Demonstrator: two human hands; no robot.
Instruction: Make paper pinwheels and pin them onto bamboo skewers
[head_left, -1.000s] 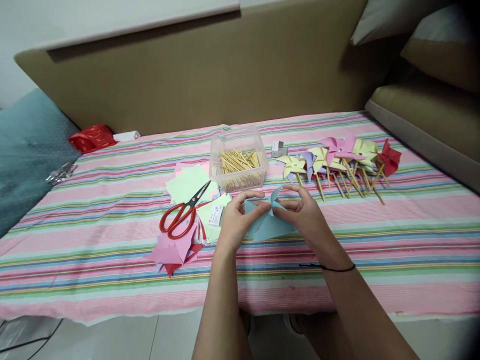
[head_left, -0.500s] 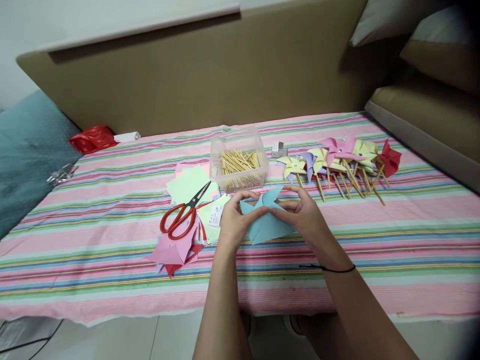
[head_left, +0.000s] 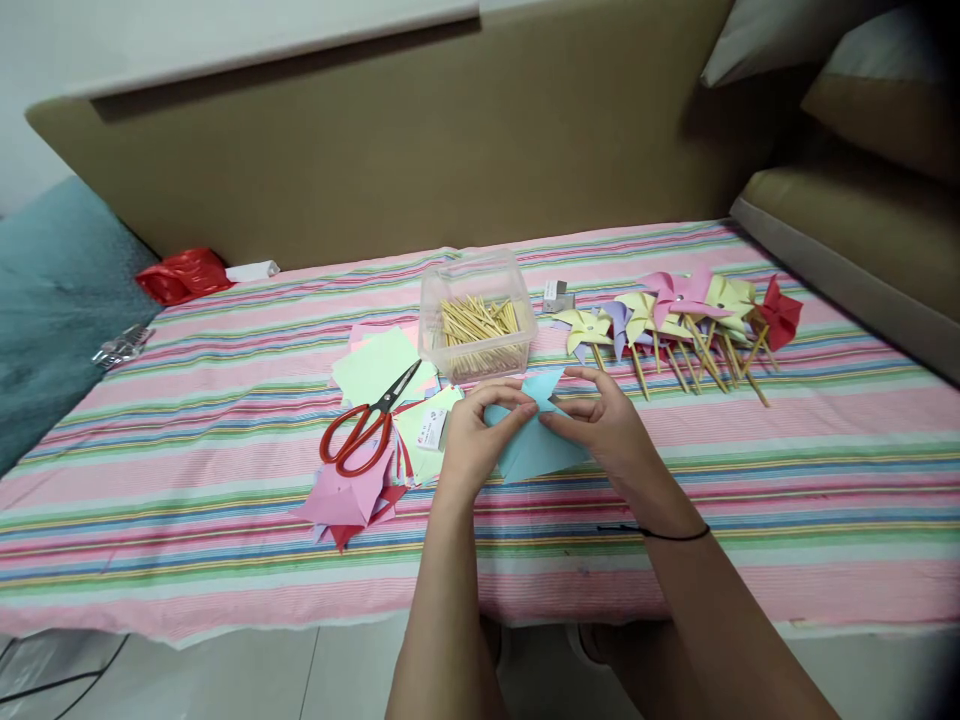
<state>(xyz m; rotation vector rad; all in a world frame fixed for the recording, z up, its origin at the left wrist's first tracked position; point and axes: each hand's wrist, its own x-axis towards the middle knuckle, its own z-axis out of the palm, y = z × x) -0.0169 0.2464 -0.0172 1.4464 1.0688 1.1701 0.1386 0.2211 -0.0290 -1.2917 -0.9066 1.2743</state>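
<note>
Head view: blue paper (head_left: 541, 450) points one corner forward.

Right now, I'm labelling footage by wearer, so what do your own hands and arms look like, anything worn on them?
My left hand and right hand are ungloved, and no sleeves show. A thin black cord circles the right wrist, with a loose end sticking out; nothing shows on the left one. I see no rings, though some fingers are partly hidden.

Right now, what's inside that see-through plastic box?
The see-through box holds a heap of thin tan sticks. The top ones show plainly, and lower ones show dimly through the front wall. Anything buried in the middle of the heap is covered.
</note>
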